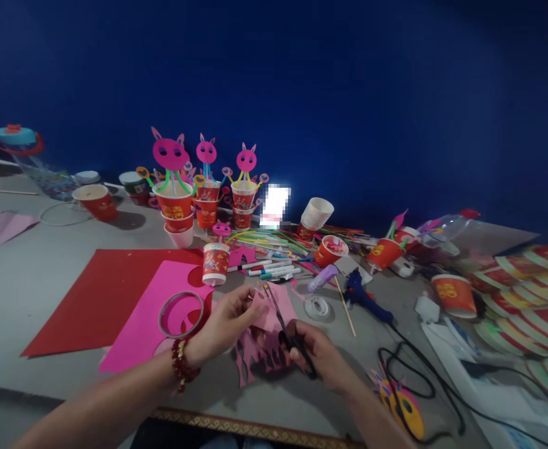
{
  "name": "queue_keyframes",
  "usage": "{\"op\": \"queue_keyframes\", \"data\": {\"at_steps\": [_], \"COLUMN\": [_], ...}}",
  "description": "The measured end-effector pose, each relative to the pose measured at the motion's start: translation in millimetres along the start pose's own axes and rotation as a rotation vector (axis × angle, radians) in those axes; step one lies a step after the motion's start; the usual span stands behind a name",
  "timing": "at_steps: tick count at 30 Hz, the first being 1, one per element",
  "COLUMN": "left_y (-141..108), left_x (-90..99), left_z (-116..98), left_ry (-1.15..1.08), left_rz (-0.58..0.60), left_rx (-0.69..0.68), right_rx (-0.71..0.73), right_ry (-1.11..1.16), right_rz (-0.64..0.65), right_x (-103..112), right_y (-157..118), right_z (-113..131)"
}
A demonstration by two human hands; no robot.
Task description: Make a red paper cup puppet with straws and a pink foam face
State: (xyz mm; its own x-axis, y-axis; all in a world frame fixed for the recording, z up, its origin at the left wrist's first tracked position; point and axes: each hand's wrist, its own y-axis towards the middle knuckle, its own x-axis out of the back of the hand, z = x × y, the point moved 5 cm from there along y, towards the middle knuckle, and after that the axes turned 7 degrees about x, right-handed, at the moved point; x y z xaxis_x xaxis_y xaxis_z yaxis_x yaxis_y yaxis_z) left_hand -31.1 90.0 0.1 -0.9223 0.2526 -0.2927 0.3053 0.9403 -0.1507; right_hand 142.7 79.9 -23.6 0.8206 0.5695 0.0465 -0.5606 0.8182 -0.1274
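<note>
My left hand (234, 318), with a beaded bracelet (183, 365) at the wrist, pinches a sheet of light pink paper (271, 315) above the table. In my right hand (314, 352) is a pair of dark scissors (281, 318), their blades pointing up and away along the pink sheet beside my left fingertips. Whether the blades are cutting into the paper is too small to tell. Below the hands hang or lie pink paper offcuts (243, 362) with cut-out curves. Left of my hands, a tape roll (180, 315) rests on a bright pink sheet (138, 330).
Paper-cup figures with pink heads (170, 153) stand at the back. Markers (274, 270), a decorated cup (216, 263) and a clear tape roll (316, 307) lie ahead. A blue glue gun (367, 296) trails a black cord on the right. Red card (91, 299) lies left.
</note>
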Motion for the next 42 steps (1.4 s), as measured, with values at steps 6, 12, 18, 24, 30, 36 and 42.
{"op": "queue_keyframes", "data": {"at_steps": [6,12,18,24,30,36,42], "left_y": [0.2,2.2,3.8,1.6,2.1,0.4,0.8], "left_x": [-1.1,-3.0,2.9,1.6,0.6,-2.0,1.9], "left_z": [-0.7,-1.8,2.9,-0.1,1.7,11.6,13.7], "left_ry": [-0.004,-0.03,0.024,0.142,-0.003,-0.06,0.035], "left_rz": [0.01,0.037,0.046,0.082,0.086,-0.002,-0.053], "left_rx": [0.019,0.047,0.01,0.011,0.025,0.03,0.015], "right_rx": [0.022,0.014,-0.032,0.009,0.031,0.074,0.041], "right_ry": [-0.004,0.014,0.051,-0.07,-0.1,-0.131,-0.084], "right_rz": [-0.006,-0.046,-0.042,-0.046,-0.039,-0.057,-0.062], "right_x": [0.5,1.8,2.8,7.0,9.0,9.7,7.7], "right_y": [-0.1,-1.6,-1.1,-1.1,-1.0,-2.0,-1.1], "right_z": [-7.8,-8.9,-14.4,-14.1,-14.7,-12.0,-10.1]}}
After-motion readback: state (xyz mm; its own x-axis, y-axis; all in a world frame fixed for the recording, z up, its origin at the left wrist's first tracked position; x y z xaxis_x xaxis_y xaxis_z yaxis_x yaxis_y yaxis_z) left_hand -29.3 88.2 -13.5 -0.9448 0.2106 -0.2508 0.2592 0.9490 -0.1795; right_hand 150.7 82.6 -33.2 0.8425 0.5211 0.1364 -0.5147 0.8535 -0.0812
